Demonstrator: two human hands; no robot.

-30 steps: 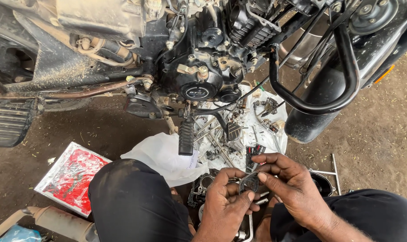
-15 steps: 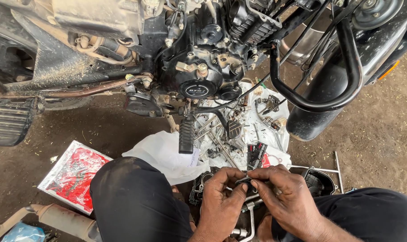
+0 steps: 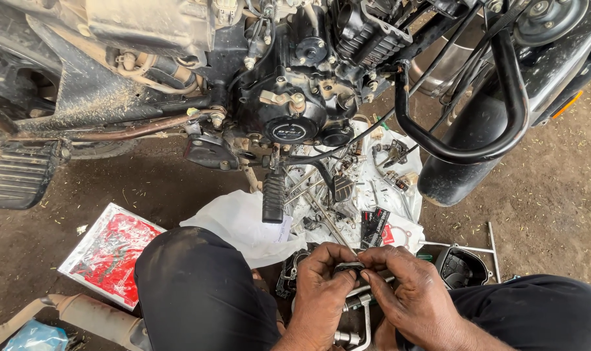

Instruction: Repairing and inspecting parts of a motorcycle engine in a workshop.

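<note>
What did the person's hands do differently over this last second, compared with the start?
Both hands came down and toward the body. The left hand and right hand now pinch a small dark metal part tightly between the fingertips; a second ago the right hand was lifted higher, fingers spread. The motorcycle engine, white cloth and red packet stayed put.
</note>
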